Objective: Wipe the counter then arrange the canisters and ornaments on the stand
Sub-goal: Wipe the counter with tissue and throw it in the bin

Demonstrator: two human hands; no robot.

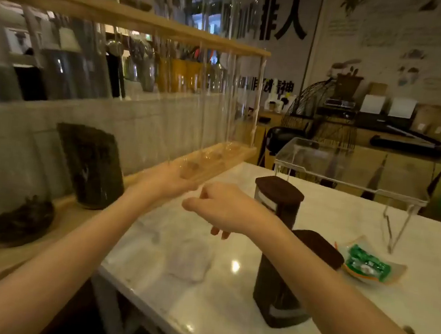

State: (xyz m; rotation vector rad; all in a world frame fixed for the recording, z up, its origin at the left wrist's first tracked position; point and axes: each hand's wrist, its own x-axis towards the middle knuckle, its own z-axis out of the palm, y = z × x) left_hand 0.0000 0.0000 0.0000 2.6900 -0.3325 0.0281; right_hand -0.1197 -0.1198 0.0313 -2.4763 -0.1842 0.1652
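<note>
Left hand (pixel 168 180): mine, reaching to the middle of the frame, palm open and fingers spread flat over the wooden base of the stand (pixel 223 153); blurred, so I cannot tell whether it touches the wood.
Right hand (pixel 223 208): mine, just right of the left one, loosely curled with the fingers hanging down, gripping nothing, above the counter (pixel 331 220).
Cloth (pixel 189 259): pale and crumpled, flat on the marble below my right hand, not touched.
Near canister (pixel 282 292): dark, brown lid, upright on the counter, partly behind my right forearm; a pale band near its foot, no writing I can read.
Far canister (pixel 279 198): same kind, upright just behind my right hand; it has a light label, too blurred to read.
Dish (pixel 367 266): clear, at right centre on the counter, holding green wrapped sweets; print on the wrappers is illegible.
Riser (pixel 356 171): clear acrylic, on the counter at upper right, apart from the canisters.
Jar (pixel 93 166): dark contents, upright on the stand's wooden base at left centre.
Ornament (pixel 20 221): dark heap under clear glass, lower left on the same base.
Wall writing (pixel 283 17): large black Chinese characters at top centre, the last reads 人; a smaller row below ends in 神, the rest smeared.
</note>
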